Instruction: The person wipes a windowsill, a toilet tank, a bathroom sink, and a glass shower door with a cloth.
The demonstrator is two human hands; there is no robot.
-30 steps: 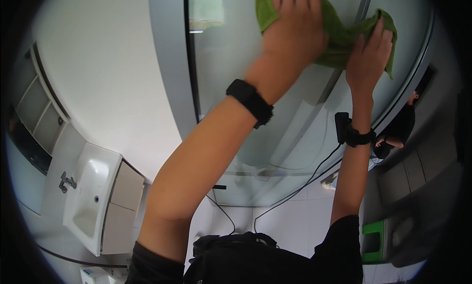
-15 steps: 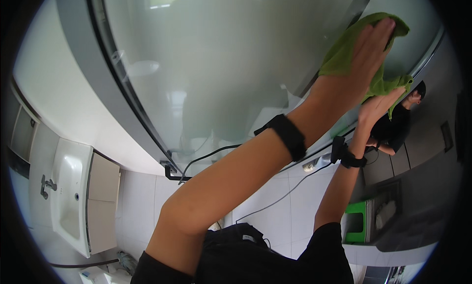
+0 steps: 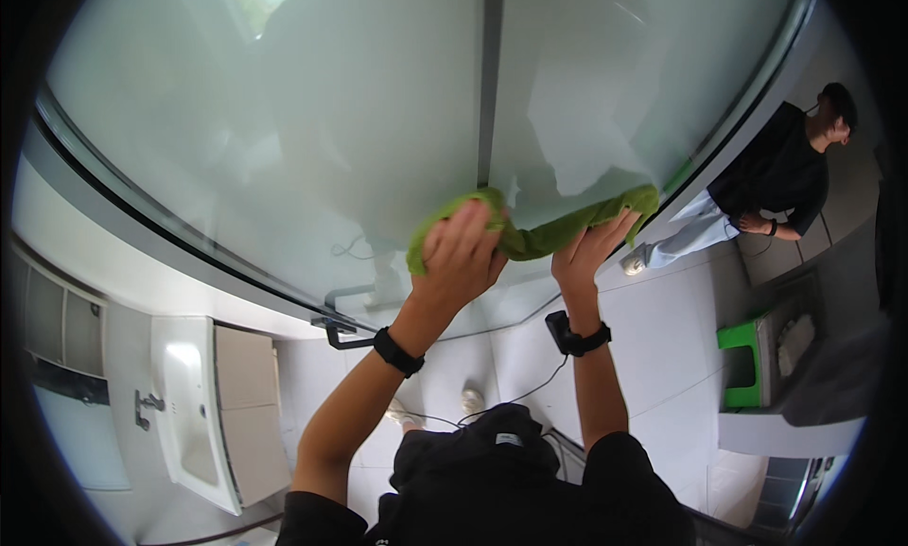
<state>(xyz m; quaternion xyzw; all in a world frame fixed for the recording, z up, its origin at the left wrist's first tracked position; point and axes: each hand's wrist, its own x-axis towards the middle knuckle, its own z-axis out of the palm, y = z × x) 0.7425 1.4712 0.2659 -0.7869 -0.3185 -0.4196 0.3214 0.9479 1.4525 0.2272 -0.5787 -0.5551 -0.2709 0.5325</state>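
A green cloth stretches between my two hands against a frosted glass door. My left hand holds the cloth's left end, its fingers bent over the fabric and pressing it to the pane just below a dark vertical strip. On the right, my right hand has the other end, fingers together and extended along it. The cloth hides some of the fingertips. Both wrists wear black bands, and a cable runs down from the right one.
A black door handle projects near my left forearm. At far left stands a white sink with a tap. Another person in dark top and light jeans stands at right, above a green stool. A cable crosses the tiled floor.
Both hands have come down and leftward over the glass with the cloth, from the upper right to the middle. My left arm is now bent closer in, and the view has shifted.
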